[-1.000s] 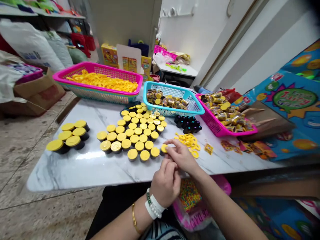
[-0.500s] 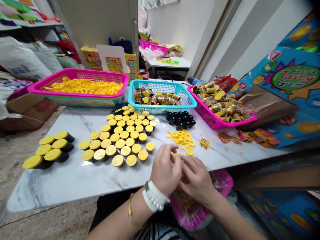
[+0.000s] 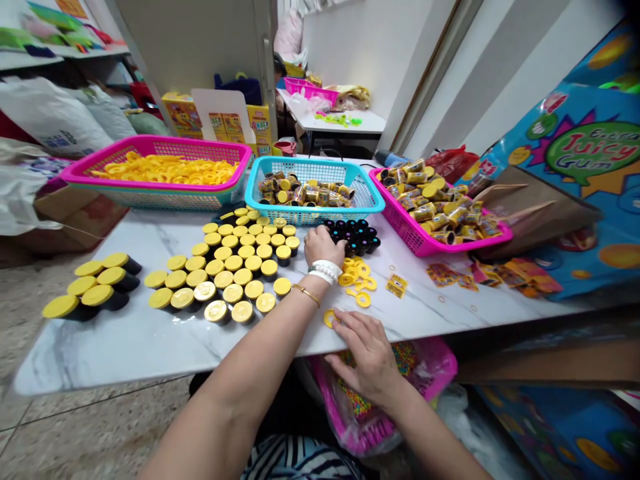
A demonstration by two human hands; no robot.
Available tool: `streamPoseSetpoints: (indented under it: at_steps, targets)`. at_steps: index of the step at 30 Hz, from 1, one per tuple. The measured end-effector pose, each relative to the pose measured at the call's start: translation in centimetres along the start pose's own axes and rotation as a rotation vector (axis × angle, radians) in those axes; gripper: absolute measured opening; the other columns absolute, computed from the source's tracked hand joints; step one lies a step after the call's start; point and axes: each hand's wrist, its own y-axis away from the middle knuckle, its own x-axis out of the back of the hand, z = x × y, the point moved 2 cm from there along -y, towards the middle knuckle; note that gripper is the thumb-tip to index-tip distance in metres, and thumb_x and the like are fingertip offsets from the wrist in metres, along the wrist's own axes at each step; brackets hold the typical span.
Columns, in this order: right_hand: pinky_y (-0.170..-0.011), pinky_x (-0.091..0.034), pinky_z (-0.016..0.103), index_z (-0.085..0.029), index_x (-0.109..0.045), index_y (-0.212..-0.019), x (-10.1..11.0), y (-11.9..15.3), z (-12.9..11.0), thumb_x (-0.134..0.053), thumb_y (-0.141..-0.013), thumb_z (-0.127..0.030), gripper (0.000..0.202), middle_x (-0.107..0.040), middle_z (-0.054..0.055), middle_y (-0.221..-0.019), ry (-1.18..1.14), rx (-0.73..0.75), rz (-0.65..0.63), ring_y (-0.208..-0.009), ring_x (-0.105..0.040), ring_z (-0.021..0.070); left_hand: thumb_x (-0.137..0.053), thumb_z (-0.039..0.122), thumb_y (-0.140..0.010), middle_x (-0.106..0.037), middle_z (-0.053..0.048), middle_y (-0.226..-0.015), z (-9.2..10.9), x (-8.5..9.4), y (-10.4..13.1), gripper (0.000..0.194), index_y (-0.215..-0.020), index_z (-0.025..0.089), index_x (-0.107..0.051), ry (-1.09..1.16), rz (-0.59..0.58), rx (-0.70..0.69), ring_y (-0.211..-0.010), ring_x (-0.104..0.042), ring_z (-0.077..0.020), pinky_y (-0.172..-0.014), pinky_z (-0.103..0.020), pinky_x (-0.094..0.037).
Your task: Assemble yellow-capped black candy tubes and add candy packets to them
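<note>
My left hand (image 3: 323,247) reaches across the table to the left edge of a cluster of small black cups (image 3: 356,235). Its fingers point away from me and are mostly hidden, so whether they grip a cup cannot be seen. Close to the front edge of the table, my right hand (image 3: 365,353) is stretched out with its fingers extended. Its fingertips touch a yellow ring piece (image 3: 329,319) lying on the table. More yellow ring pieces (image 3: 363,299) lie loose between the two hands. Many black cups with yellow lids (image 3: 215,311) stand in rows to the left.
Behind stand a pink basket (image 3: 70,175) of yellow rings, a blue basket (image 3: 320,217) and a pink basket (image 3: 400,230) of wrapped small tubes. Below the table edge, a pink tub (image 3: 447,373) holds colourful beads. Labels (image 3: 397,285) and wrappers (image 3: 533,275) lie at right.
My hands were together above the tub. The left has moved forward to the black cups; the right has opened out, and a yellow ring now lies at its fingertips.
</note>
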Motion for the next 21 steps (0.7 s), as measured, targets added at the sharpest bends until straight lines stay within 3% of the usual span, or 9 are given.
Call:
streamPoseSetpoints:
  at_steps: [5,8,10,12,14,16,21]
  targets:
    - [-0.091,-0.052,0.046,-0.022,-0.062,-0.116,0.6,-0.1,0.1,-0.066,-0.085,-0.016,0.032,-0.070,0.010,-0.118,-0.166,0.026,0.019,-0.108,-0.060,0.0272,-0.071,0.029,-0.077,-0.063,-0.011,-0.106,1.0,1.2,0.1,0.025,-0.097,0.017,-0.061,0.004,-0.004,0.007,-0.104,-0.060,-0.0246,-0.094,-0.036,-0.044]
    - [-0.081,-0.055,0.038,-0.023,-0.066,-0.101,1.4,-0.3,0.2,-0.061,-0.087,-0.012,0.018,-0.073,0.007,-0.100,-0.387,-0.005,-0.008,-0.093,-0.065,0.0222,-0.068,0.027,-0.079,-0.066,-0.008,-0.098,1.4,4.2,3.4,0.021,-0.095,0.017,-0.058,0.139,0.008,-0.059,-0.095,-0.062,-0.0220,-0.087,-0.034,-0.048]
    - [-0.075,-0.055,0.033,-0.024,-0.067,-0.093,2.0,-0.6,0.6,-0.061,-0.089,-0.016,0.010,-0.073,0.005,-0.089,-0.545,-0.157,-0.032,-0.084,-0.067,0.0197,-0.066,0.022,-0.080,-0.067,-0.004,-0.094,0.9,6.5,7.2,0.019,-0.096,0.019,-0.058,0.251,-0.034,-0.192,-0.088,-0.062,-0.0195,-0.082,-0.033,-0.049]
    - [-0.069,-0.055,0.031,-0.023,-0.067,-0.087,2.6,-1.0,1.4,-0.064,-0.088,-0.025,0.004,-0.071,0.004,-0.082,-0.677,-0.431,-0.039,-0.076,-0.067,0.0187,-0.067,0.019,-0.079,-0.067,-0.003,-0.095,-0.4,8.4,11.1,0.024,-0.102,0.020,-0.058,0.275,-0.085,-0.291,-0.089,-0.062,-0.0193,-0.082,-0.032,-0.049]
    - [-0.063,-0.054,0.029,-0.021,-0.068,-0.084,2.8,-1.4,2.4,-0.070,-0.084,-0.035,0.014,-0.070,0.003,-0.075,-0.819,-0.718,-0.067,-0.067,-0.066,0.0178,-0.067,0.017,-0.080,-0.067,-0.004,-0.096,-2.2,9.5,14.2,0.027,-0.105,0.020,-0.058,0.248,-0.161,-0.294,-0.090,-0.061,-0.0201,-0.081,-0.033,-0.049]
    - [-0.057,-0.052,0.028,-0.020,-0.068,-0.084,2.6,-2.0,3.1,-0.075,-0.078,-0.041,0.023,-0.068,0.001,-0.064,-0.982,-0.893,-0.151,-0.057,-0.062,0.0159,-0.068,0.018,-0.080,-0.068,-0.005,-0.096,-3.8,9.9,15.9,0.026,-0.104,0.019,-0.059,0.231,-0.219,-0.288,-0.091,-0.061,-0.0209,-0.082,-0.034,-0.050]
    - [-0.050,-0.041,0.024,-0.019,-0.072,-0.084,2.5,-3.7,3.9,-0.077,-0.078,-0.037,0.019,-0.058,-0.004,-0.049,-1.106,-0.908,-0.315,-0.043,-0.049,0.0096,-0.067,0.020,-0.081,-0.066,-0.006,-0.095,-5.3,9.4,16.2,0.021,-0.101,0.018,-0.061,0.237,-0.235,-0.293,-0.091,-0.061,-0.0212,-0.083,-0.035,-0.050]
